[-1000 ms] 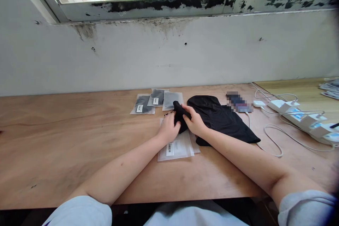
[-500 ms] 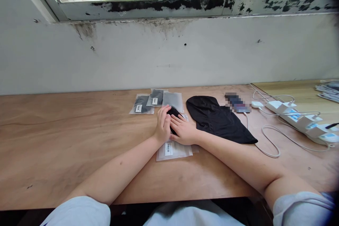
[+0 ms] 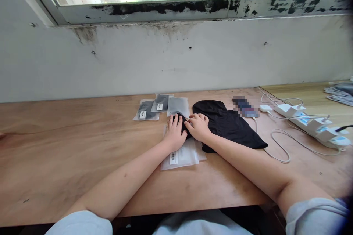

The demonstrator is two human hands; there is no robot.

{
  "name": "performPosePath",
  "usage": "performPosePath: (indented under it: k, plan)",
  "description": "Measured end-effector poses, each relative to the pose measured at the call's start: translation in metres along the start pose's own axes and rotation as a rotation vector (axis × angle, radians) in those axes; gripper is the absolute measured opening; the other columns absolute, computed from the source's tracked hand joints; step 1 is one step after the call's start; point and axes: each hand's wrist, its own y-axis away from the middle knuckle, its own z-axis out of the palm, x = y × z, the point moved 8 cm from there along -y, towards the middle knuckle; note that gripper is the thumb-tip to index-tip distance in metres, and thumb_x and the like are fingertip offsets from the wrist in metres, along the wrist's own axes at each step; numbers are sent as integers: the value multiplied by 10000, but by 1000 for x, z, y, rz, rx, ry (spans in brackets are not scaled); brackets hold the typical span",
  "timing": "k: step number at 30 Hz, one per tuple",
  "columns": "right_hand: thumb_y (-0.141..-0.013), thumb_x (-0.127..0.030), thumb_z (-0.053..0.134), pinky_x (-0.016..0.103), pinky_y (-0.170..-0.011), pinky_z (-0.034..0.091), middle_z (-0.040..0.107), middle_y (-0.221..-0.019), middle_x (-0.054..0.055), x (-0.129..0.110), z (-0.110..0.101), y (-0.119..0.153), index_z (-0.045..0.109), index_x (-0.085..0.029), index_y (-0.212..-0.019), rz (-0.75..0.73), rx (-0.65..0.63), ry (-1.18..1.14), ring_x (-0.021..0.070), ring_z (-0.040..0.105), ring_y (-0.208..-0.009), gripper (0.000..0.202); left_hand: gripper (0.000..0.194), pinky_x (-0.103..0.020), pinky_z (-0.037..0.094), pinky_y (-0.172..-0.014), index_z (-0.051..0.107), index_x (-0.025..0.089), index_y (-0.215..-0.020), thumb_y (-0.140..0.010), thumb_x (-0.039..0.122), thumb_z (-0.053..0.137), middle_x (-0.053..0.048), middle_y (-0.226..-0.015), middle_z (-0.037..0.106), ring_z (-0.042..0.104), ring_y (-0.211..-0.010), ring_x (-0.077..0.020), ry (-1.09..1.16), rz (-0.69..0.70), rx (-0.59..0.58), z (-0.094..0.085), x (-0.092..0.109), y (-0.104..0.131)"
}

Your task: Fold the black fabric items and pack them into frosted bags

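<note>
A small folded bundle of black fabric (image 3: 188, 134) lies on top of clear plastic bags (image 3: 185, 158), the front one bearing a white barcode label. My left hand (image 3: 175, 134) rests on the bundle, palm down, with its fingers stretched out and slightly apart. At the bundle's right side is my right hand (image 3: 198, 126), fingers bent and apart, thumb side touching the fabric. Just right of it a larger black fabric piece (image 3: 228, 126), shaped like a hood, is spread flat on the table.
Behind my hands lie bagged dark items (image 3: 146, 110) with barcode labels and another frosted bag (image 3: 178, 105). To the right are a pixelated phone (image 3: 246, 107) on a cable, a white power strip (image 3: 309, 125) with chargers, and loose cords. A wall with a window rises behind the wooden table (image 3: 68, 154).
My left hand has turned from the bundle's left side to lie flat on it. My right hand has drawn off its top to the right edge, with the fingers more bent.
</note>
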Motion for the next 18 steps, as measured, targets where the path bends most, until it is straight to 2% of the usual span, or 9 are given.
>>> performPosePath:
  k: [3, 5, 8, 10, 13, 15, 18]
  plan:
    - [-929, -483, 566, 559, -982, 307, 647, -1188, 123, 8, 6, -4, 762, -231, -901, 93, -44, -19, 345, 459, -1166, 321, 724, -608, 147, -1229, 290, 150, -1567, -897, 303, 521, -173, -1668, 158, 32, -1548, -361, 46, 42, 26, -2, 2, 1]
    - [-896, -451, 619, 512, -935, 342, 650, -1142, 115, 11, 7, -6, 743, -225, -876, 142, -55, -27, 338, 472, -1138, 259, 745, -610, 157, -1228, 277, 172, -1572, -886, 291, 541, -162, -1672, 148, 45, -1549, -359, 56, 56, 59, -5, 3, 2]
    - [-874, -334, 633, 428, -873, 371, 657, -1060, 99, 4, 4, -10, 685, -212, -821, 101, -49, -72, 299, 503, -1077, 143, 744, -615, 171, -1226, 266, 188, -1576, -892, 282, 545, -155, -1673, 147, 51, -1550, -358, 65, 54, 102, -10, 4, 3]
    - [-878, -277, 593, 362, -791, 391, 653, -941, 79, -2, 2, -11, 635, -205, -817, 61, -59, -176, 241, 543, -938, 103, 722, -606, 166, -1231, 255, 195, -1580, -917, 291, 524, -145, -1678, 130, 42, -1553, -348, 77, 52, 123, -13, 4, 4]
    - [-866, -288, 578, 304, -651, 371, 590, -731, 11, -2, -3, -13, 563, -214, -785, 106, -79, -386, 169, 502, -689, 110, 689, -588, 150, -1238, 226, 209, -1591, -963, 334, 478, -130, -1685, 102, 32, -1556, -330, 104, 53, 131, -17, 6, 5]
    - [-826, -322, 629, 287, -595, 340, 544, -655, -18, 1, -10, -17, 541, -220, -738, 149, -95, -509, 148, 454, -623, 161, 677, -589, 149, -1236, 210, 220, -1597, -984, 369, 456, -127, -1687, 88, 22, -1557, -327, 119, 60, 119, -18, 7, 6]
    - [-756, -344, 720, 270, -551, 310, 531, -611, -24, 7, -25, -25, 588, -215, -711, 163, -227, -623, 134, 434, -595, 190, 678, -588, 148, -1232, 184, 248, -1604, -996, 399, 442, -113, -1692, 58, 5, -1558, -321, 133, 97, 101, -19, 12, 7]
